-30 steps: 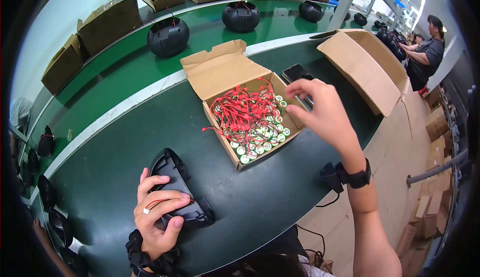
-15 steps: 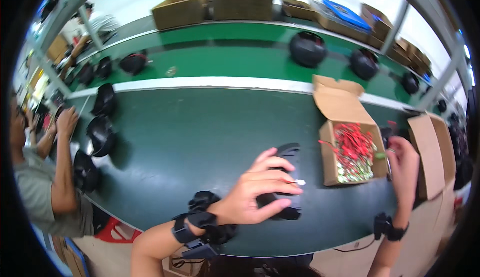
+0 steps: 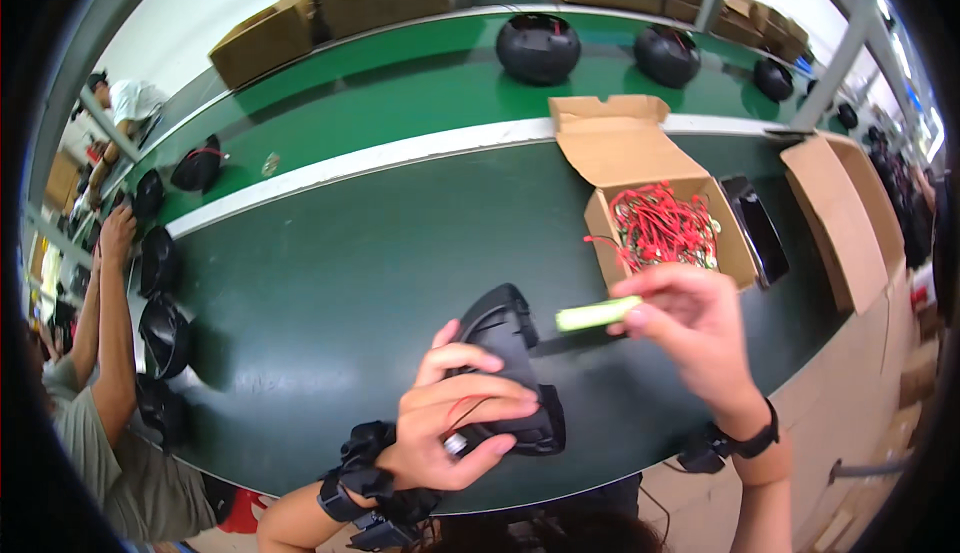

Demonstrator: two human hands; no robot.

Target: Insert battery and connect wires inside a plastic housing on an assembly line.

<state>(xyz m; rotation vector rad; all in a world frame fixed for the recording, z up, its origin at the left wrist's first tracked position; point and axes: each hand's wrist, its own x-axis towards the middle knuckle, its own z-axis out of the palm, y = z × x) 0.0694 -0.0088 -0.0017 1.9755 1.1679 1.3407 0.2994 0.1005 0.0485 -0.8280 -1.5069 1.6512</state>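
Observation:
My left hand (image 3: 460, 418) is closed over a curved black plastic shell (image 3: 505, 348) lying on the dark green table. A thin red and black wire with a white connector (image 3: 456, 443) shows between its fingers and thumb. My right hand (image 3: 690, 328) pinches one end of a light green strip (image 3: 597, 314), held just right of the shell and above the table; its exact kind I cannot make out. Behind that hand stands an open cardboard box (image 3: 598, 215), full of red wires (image 3: 665, 223) with small greenish pieces on them.
A black phone-like slab (image 3: 757, 231) lies beside the box, and another open carton (image 3: 835, 223) stands farther right. Round black housings (image 3: 538, 48) rest on the green strip at the back. More black shells (image 3: 163, 335) line the left, near a co-worker's arm (image 3: 115, 383).
My right hand has moved left from the box's right side, bringing the green strip toward the shell. My left hand now wraps the shell, which is tilted. The view has shifted right.

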